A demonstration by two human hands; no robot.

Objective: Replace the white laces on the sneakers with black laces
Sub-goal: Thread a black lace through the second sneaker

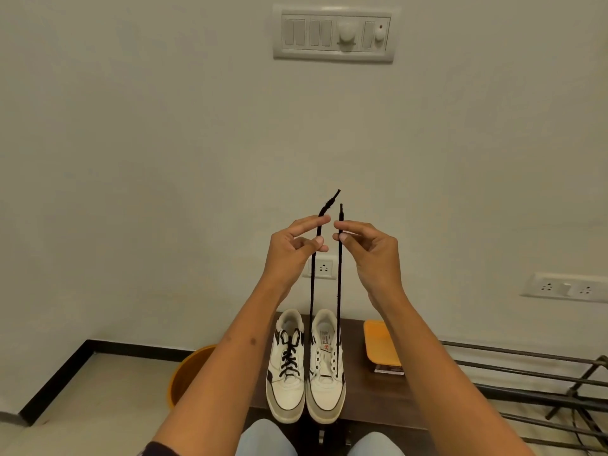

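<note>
Two white sneakers sit side by side on a dark low table [378,399], toes toward the person's knees [266,439]. Around them I count one orange tub [189,373] on the floor to the left, one orange lidded box [381,343] on the table to the right resting on something flat that I cannot make out, and a metal rack [526,383] further right. On the wall there is one switch panel [334,32] high up and two socket plates, one [324,266] partly hidden behind the raised hands and one [566,287] off to the right. The left sneaker [286,366] is already laced in black; the right sneaker [325,366] has only one black lace [339,284] through its lowest eyelets, and its two strands rise straight up in front of the wall. Both hands are lifted well above the shoes, close together. The left hand [289,248] pinches one strand between thumb and fingers just below its frayed, bent tip; the right hand [368,246] pinches the other strand the same way, its stiff tip standing upright. The forearms cross in front of part of the table.
</note>
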